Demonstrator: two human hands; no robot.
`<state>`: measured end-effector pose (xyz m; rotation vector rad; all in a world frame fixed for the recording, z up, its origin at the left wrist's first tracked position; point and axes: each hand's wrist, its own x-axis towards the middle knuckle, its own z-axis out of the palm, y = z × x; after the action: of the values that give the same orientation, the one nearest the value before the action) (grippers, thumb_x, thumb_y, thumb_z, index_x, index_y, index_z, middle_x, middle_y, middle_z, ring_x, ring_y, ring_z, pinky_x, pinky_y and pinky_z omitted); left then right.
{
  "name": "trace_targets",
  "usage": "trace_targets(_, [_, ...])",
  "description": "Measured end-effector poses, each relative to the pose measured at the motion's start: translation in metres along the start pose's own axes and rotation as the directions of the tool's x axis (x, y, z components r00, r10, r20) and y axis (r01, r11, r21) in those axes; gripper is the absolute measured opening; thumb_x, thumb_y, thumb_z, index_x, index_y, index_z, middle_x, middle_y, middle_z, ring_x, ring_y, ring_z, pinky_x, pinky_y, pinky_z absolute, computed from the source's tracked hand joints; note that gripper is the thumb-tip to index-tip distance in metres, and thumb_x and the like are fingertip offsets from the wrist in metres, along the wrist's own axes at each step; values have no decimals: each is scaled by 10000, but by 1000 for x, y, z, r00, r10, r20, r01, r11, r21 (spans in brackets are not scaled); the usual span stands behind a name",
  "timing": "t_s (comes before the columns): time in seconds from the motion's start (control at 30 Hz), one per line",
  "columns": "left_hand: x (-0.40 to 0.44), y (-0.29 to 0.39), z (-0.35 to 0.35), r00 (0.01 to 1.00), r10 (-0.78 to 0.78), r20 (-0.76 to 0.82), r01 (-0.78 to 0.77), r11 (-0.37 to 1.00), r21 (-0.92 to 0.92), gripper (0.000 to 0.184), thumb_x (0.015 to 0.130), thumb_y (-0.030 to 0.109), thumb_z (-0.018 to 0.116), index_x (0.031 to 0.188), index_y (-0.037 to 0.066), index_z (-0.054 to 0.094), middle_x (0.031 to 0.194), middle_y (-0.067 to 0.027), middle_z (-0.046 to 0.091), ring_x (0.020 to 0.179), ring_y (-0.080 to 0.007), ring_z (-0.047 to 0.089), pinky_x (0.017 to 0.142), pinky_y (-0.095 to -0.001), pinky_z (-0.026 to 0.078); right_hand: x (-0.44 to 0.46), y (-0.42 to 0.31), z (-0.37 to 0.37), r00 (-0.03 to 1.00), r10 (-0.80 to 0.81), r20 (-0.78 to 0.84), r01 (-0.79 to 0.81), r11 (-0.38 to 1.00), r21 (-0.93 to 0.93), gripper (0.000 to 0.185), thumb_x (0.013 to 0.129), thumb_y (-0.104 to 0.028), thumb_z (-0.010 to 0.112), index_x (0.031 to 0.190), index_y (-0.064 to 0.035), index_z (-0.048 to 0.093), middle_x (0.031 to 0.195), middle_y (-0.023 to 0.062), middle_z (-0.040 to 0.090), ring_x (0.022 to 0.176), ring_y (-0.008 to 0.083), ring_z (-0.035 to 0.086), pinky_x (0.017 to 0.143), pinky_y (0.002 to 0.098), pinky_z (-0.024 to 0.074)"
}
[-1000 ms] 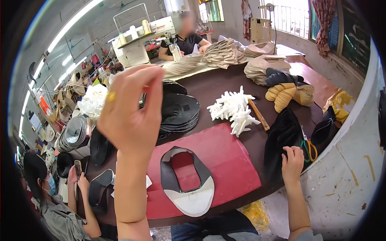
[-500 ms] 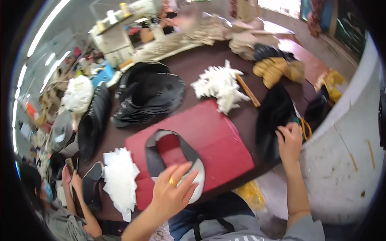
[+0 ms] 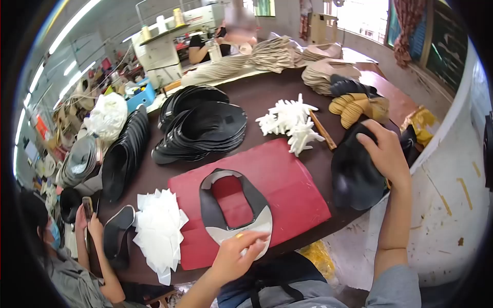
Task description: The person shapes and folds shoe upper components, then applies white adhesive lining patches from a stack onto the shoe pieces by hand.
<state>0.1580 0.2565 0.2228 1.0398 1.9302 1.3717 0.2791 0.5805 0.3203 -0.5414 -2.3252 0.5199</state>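
Observation:
A grey-and-black shoe upper with a pale toe lies on the red board, its opening showing the board beneath. My left hand is over the pale toe, fingers curled in and thumb close to the index finger; whatever may be between them is hidden. To the right, my right hand bends its fingers and thumb over the far edge of a black, shiny shoe piece at the table's right side. How many layers are under that hand I cannot tell.
White paper-like pieces lie left of the board. Behind it are black shoe pieces, white strips, a wooden-handled tool and tan pieces. A masked person at left holds a phone.
My right hand has moved away from me, to the far end of the black piece. My left hand has lowered toward the toe, and its spread fingers have curled in. The view has shifted slightly.

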Motion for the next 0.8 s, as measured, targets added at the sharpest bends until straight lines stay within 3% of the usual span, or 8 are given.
trace_targets(0.1, [46,-2,0,949,-130,289,294,701,-649,688,980,480,410,1485,41,251,1289,-205,529,938,-292,651,771,-341,534,31,-46,26,947,-274,167,289,954,-75,222,825,-103,610,1020,0,593,830,139,652,685,308,590,658,360,452])
trace_targets(0.17, [79,-1,-8,928,-151,340,370,454,-810,723,961,531,400,1468,35,260,1305,-202,526,989,-343,658,751,-379,555,43,-85,42,881,-404,248,434,898,-78,195,827,-114,616,987,-6,588,804,140,640,670,318,577,649,375,447])
trace_targets(0.27, [106,-4,-31,971,-128,204,230,246,-942,418,953,288,519,1232,-23,495,1103,-173,638,885,-304,694,690,-316,575,57,-118,85,776,-555,298,587,809,-22,161,838,-148,628,919,-21,570,747,153,603,643,348,537,631,405,433])
trace_targets(0.3, [103,-7,-37,995,-99,-1,49,506,-861,306,933,137,512,1175,-50,531,1030,-163,659,843,-244,693,686,-267,569,59,-119,104,760,-550,345,581,814,18,161,838,-148,628,919,-21,570,747,153,603,643,348,537,631,405,433])
trace_targets(0.4, [82,-13,-57,964,-188,-190,-47,579,-814,321,922,73,467,1220,-32,522,1048,-155,653,793,-203,678,687,-246,561,60,-118,143,874,-411,259,434,900,-35,146,863,-148,616,938,-30,573,744,125,606,600,293,539,593,353,425])
trace_targets(0.53, [46,-15,-57,778,-315,-544,-154,744,-650,331,928,63,445,1238,-5,536,1025,-128,653,770,-179,657,659,-243,558,14,-92,176,952,-90,293,-24,931,365,158,896,-157,596,983,-25,592,759,53,618,610,172,550,562,271,406])
trace_targets(0.7, [33,-56,-49,809,-136,-571,-4,972,-237,316,942,124,450,1208,10,576,936,-96,649,706,-145,621,619,-230,543,-13,-65,196,773,-47,633,-374,772,514,229,920,-187,575,1038,-1,638,811,-15,620,678,45,517,582,179,395])
trace_targets(0.8, [61,-17,-87,767,-140,-627,-5,974,-224,290,945,224,498,1046,-13,631,786,-73,624,595,-112,554,508,-233,509,43,-82,189,863,-25,504,-289,793,536,229,887,-212,625,1038,-45,671,796,-21,621,633,36,507,540,150,373])
